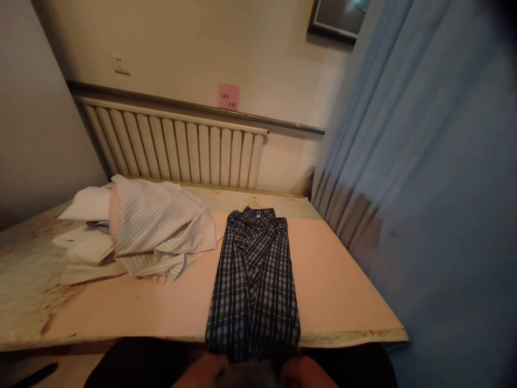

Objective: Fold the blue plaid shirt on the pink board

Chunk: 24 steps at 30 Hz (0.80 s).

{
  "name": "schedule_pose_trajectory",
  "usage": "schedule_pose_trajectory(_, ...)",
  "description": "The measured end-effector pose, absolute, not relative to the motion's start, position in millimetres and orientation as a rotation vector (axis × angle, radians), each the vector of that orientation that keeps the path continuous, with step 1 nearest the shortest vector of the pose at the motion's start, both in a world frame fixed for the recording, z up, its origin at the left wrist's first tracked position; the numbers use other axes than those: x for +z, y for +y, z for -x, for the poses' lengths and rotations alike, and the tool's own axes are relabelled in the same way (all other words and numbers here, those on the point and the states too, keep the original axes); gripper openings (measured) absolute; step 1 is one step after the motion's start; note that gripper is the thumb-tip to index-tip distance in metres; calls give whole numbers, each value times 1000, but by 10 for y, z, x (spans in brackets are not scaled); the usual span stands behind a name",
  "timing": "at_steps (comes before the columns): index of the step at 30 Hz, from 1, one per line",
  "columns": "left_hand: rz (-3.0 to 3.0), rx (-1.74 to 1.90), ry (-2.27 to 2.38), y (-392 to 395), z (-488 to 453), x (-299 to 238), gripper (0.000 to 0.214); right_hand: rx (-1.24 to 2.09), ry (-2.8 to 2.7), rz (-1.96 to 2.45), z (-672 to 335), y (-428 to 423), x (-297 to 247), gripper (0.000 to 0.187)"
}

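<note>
A dark blue plaid shirt lies lengthwise on the pale pink board, sides folded in to a narrow strip, collar at the far end. Its near hem hangs over the table's front edge. My left hand and my right hand sit at the bottom of the view, one at each corner of that hem. Both are blurred and mostly cut off, so their fingers do not show clearly.
A heap of striped and white shirts lies on the left of the table. A white radiator runs along the back wall under a pink note. A blue curtain hangs close on the right.
</note>
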<state>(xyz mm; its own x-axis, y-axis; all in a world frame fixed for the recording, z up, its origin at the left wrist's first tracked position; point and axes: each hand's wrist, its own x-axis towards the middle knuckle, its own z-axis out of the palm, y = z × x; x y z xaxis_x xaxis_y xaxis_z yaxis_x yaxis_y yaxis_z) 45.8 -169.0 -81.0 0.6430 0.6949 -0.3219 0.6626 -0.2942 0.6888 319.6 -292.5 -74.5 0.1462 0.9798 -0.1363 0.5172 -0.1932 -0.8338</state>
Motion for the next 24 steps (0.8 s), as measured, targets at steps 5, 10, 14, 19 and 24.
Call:
schedule_pose_trajectory(5, -1974, 418, 1330, -1479, -604, -812, 14, 654, -1539, 1844, -3390, -2755, -601, 26)
schedule_pose_trajectory(10, -1743, 574, 1620, -1527, -414, -1050, 24, 407, -978, 1965, -3856, -2508, -774, 34)
schedule_pose_trajectory(14, -1604, 535, 1662, -1647, -327, -1341, 25, 670, -593, 1792, -3964, -2374, -904, 36)
schedule_pose_trajectory(19, -1398, 703, 1468, -1609, -438, -1501, 43, 1009, -384, 1523, -3709, -2301, -816, 35)
schedule_pose_trajectory(24, -1220, 824, 1195, -1562, -475, -1520, 50, 1158, -569, 1633, -3489, -2430, -843, 28)
